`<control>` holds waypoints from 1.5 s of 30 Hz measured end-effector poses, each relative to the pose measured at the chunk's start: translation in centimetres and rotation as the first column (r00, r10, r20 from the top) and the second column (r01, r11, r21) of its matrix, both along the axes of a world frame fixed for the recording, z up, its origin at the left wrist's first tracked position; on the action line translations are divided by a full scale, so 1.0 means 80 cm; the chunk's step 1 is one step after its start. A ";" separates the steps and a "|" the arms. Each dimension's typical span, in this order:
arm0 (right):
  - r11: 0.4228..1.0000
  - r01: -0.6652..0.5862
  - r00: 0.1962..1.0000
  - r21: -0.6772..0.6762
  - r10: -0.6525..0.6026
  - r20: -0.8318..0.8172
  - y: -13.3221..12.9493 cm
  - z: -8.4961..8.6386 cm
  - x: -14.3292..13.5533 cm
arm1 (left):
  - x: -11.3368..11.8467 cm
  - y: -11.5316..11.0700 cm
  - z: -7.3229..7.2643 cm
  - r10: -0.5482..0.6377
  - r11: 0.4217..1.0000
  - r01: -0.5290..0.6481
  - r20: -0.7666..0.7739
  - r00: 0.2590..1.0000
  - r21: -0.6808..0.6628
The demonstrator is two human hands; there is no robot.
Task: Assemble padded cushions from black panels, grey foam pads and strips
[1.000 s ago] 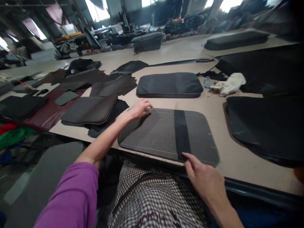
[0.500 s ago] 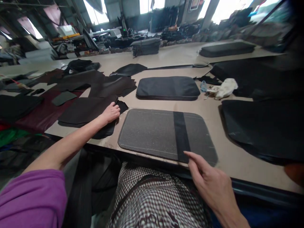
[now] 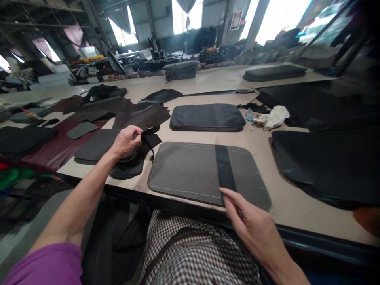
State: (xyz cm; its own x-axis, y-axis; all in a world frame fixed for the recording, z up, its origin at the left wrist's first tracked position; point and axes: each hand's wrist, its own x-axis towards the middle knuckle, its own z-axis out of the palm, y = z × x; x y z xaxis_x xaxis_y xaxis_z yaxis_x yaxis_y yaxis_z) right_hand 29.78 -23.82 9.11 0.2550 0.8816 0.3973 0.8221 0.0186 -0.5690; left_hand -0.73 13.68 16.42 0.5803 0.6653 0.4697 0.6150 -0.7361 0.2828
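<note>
My left hand (image 3: 127, 140) pinches the raised right end of a dark leather piece (image 3: 135, 153) at a stack of dark pieces (image 3: 92, 144). The piece's edge bends up under my fingers. In front of me lies a grey rounded board (image 3: 187, 170) with thin pale lines along its edges. A black strip (image 3: 225, 164) runs across the board's right part. My right hand (image 3: 252, 221) hovers at the strip's near end, index finger stretched out and thumb apart from it; contact with the strip is unclear.
A padded black rounded stack (image 3: 207, 116) lies behind the board. To the right are a crumpled white cloth (image 3: 276, 117) and large black sheets (image 3: 329, 166). Brown leather offcuts (image 3: 142, 116) and a maroon sheet (image 3: 68, 138) spread on the left. The table's front edge runs before my checked apron (image 3: 190, 253).
My left hand has closed on the edge of a dark piece, lifting it and folding it back leftward. My right hand has shifted slightly left. The view has tilted up a little.
</note>
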 end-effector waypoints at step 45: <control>0.959 -0.261 0.699 -0.107 0.111 -0.707 0.107 -0.033 -0.111 | 0.100 -0.065 -0.090 -0.133 0.680 0.180 0.121 0.984 -0.711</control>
